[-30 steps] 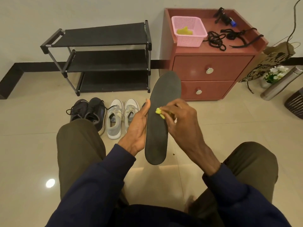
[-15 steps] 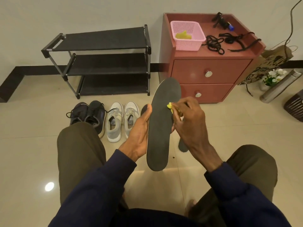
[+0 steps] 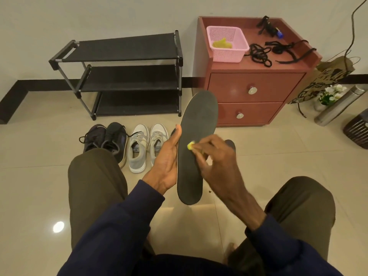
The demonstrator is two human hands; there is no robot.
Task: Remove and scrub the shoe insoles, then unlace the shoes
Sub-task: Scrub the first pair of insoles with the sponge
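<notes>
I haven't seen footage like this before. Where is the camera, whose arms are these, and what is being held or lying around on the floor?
There is no machine here. A camera worn on a person's head looks forward and down, so the arms and knees at the bottom are the wearer's own. The left hand grips a dark insole by its edge. The right hand pinches a small yellow pad against the insole's face. On the tiled floor stand a dark pair of shoes and a pale pair, in front of a black shoe rack. A red cabinet carries a pink basket and loose black laces.
</notes>
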